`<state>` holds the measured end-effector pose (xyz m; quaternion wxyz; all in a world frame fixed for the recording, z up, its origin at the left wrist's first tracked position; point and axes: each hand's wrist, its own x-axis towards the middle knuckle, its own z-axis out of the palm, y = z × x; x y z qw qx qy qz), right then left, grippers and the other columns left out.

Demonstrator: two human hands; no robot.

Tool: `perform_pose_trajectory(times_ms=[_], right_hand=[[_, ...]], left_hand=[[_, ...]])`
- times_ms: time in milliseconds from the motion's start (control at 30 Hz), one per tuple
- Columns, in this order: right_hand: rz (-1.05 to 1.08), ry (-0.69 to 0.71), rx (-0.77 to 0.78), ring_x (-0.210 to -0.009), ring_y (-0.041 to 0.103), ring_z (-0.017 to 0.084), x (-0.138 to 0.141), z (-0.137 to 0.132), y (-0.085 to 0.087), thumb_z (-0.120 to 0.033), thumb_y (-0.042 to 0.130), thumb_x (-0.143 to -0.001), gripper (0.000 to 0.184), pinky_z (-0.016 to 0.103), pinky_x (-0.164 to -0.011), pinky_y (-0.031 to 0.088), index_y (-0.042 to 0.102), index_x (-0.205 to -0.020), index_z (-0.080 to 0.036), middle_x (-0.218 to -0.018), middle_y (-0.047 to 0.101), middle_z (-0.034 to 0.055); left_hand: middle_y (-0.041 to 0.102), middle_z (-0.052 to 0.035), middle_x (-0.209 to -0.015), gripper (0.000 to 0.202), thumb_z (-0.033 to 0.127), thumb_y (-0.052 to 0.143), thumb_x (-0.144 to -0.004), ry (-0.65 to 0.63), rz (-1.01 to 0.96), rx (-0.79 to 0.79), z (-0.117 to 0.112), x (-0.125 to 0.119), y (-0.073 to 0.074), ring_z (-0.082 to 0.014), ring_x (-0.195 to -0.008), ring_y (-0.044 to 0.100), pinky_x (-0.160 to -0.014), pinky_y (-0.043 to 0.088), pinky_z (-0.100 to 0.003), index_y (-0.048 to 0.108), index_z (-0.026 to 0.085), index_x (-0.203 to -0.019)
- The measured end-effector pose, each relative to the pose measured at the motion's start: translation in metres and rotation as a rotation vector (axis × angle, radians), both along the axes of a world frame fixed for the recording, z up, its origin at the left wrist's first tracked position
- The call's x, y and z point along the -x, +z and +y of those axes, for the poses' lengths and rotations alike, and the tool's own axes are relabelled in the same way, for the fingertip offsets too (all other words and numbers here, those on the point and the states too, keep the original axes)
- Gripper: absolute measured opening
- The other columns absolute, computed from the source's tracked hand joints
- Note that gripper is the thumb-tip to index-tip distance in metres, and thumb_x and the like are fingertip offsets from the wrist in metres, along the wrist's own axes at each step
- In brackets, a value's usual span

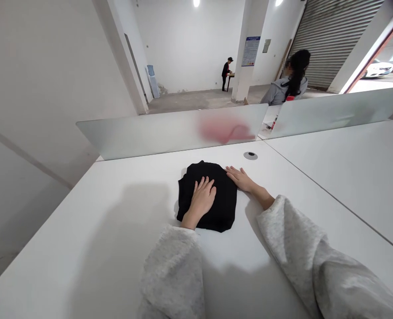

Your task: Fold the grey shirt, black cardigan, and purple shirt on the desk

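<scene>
Basically, L hand (203,198) on blk cloth (221,208), R hand (242,179) at edge, both flat, no grip; frosted divider (150,135) behind.

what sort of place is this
Probably a simple office or workroom, perhaps in a ground-floor shop unit: there's a frosted divider along the white desk, a water dispenser and a metal roller shutter.

Frosted partition (150,136), roller shutter (336,40) (grey), pillar (246,82)

A black cloth (223,201) lies on the white table (67,248), near its round grommet (247,156).
</scene>
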<state>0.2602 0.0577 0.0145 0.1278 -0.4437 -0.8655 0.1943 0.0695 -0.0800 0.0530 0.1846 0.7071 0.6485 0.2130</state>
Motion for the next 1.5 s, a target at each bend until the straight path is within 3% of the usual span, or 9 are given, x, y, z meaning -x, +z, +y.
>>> perform_pose_trajectory(times_ms=[167,300,433,667,833,1000,1100,1267,1500], right_hand=[[0.022,-0.016,-0.057,-0.139,0.022,0.024,0.002,-0.001,-0.007,-0.044,0.02,-0.097,0.05,0.057,-0.111,0.01,0.042,-0.137,-0.024,-0.148,0.034,0.0054],[-0.011,0.0,-0.085,-0.139,0.023,0.024,0.003,0.0,-0.01,-0.037,0.021,-0.096,0.048,0.057,-0.11,0.013,0.045,-0.135,-0.023,-0.148,0.034,0.0069],[0.015,-0.02,-0.113,-0.138,0.026,0.025,0.004,0.0,-0.011,-0.038,0.022,-0.096,0.047,0.058,-0.11,0.015,0.045,-0.134,-0.023,-0.146,0.038,0.0061],[0.057,-0.031,-0.119,-0.136,0.031,0.026,0.006,0.002,-0.014,-0.038,0.025,-0.095,0.045,0.058,-0.108,0.017,0.048,-0.13,-0.023,-0.143,0.043,0.0072],[0.145,-0.122,-0.222,-0.111,0.056,0.026,0.003,-0.002,-0.004,-0.044,0.03,-0.094,0.042,0.041,-0.095,0.039,0.061,-0.107,-0.019,-0.114,0.065,0.01],[0.126,-0.339,-0.365,-0.092,0.059,0.026,0.0,-0.004,0.003,-0.052,0.033,-0.092,0.051,0.035,-0.081,0.04,0.061,-0.065,-0.019,-0.088,0.068,0.0122],[0.05,-0.353,-0.353,-0.093,0.057,0.028,-0.001,-0.002,-0.001,-0.053,0.033,-0.091,0.053,0.038,-0.08,0.039,0.06,-0.062,-0.019,-0.089,0.067,0.0133],[0.125,-0.273,-0.234,-0.108,0.052,0.028,0.0,0.002,-0.005,-0.052,0.03,-0.09,0.051,0.04,-0.089,0.037,0.067,-0.075,-0.02,-0.111,0.064,0.0112],[0.278,-0.124,-0.157,-0.073,0.057,0.022,0.011,-0.011,0.005,-0.06,0.031,-0.088,0.047,0.034,-0.072,0.043,0.051,-0.067,-0.023,-0.073,0.063,0.0066]], left_hand=[[0.042,-0.0097,-0.144,0.048,0.036,0.023,-0.097,0.004,0.071,-0.191,-0.011,-0.013,0.017,-0.0232,-0.138,0.027,-0.115,0.014,-0.046,0.052,0.014,-0.129],[0.042,-0.0048,-0.144,0.043,0.036,0.026,-0.097,-0.199,0.124,-0.418,-0.027,-0.034,0.03,-0.0193,-0.138,0.028,-0.116,0.013,-0.043,0.054,0.019,-0.126],[0.043,-0.0086,-0.144,0.044,0.043,0.036,-0.094,-0.408,0.234,-0.235,-0.035,-0.045,0.023,-0.0281,-0.137,0.028,-0.113,0.019,-0.05,0.059,0.017,-0.12],[0.045,-0.0059,-0.142,0.045,0.044,0.031,-0.095,-0.434,0.07,-0.071,-0.027,-0.038,0.021,-0.0254,-0.137,0.028,-0.113,0.019,-0.051,0.059,0.019,-0.12],[0.058,-0.0078,-0.129,0.042,0.033,0.025,-0.097,-0.032,-0.021,-0.261,-0.014,-0.006,0.026,-0.0194,-0.122,0.05,-0.106,0.035,-0.036,0.057,0.019,-0.12],[0.031,-0.0193,-0.148,0.078,0.062,0.033,-0.086,0.409,0.195,-0.042,-0.007,0.049,0.014,-0.0348,-0.137,0.025,-0.112,0.017,-0.049,0.032,0.007,-0.141],[0.017,-0.0209,-0.152,0.098,0.075,0.021,-0.08,0.453,0.145,0.211,-0.006,0.065,0.004,-0.0355,-0.141,0.012,-0.113,0.012,-0.05,0.023,0.0,-0.144],[0.015,-0.0202,-0.153,0.096,0.074,0.024,-0.079,0.424,0.092,0.231,-0.005,0.066,-0.004,-0.0334,-0.142,0.007,-0.114,0.008,-0.047,0.026,0.001,-0.142],[0.048,-0.0265,-0.132,0.065,0.057,0.045,-0.081,0.402,-0.136,0.069,-0.013,0.057,-0.001,-0.0404,-0.132,0.032,-0.107,0.023,-0.05,0.05,0.005,-0.119]])
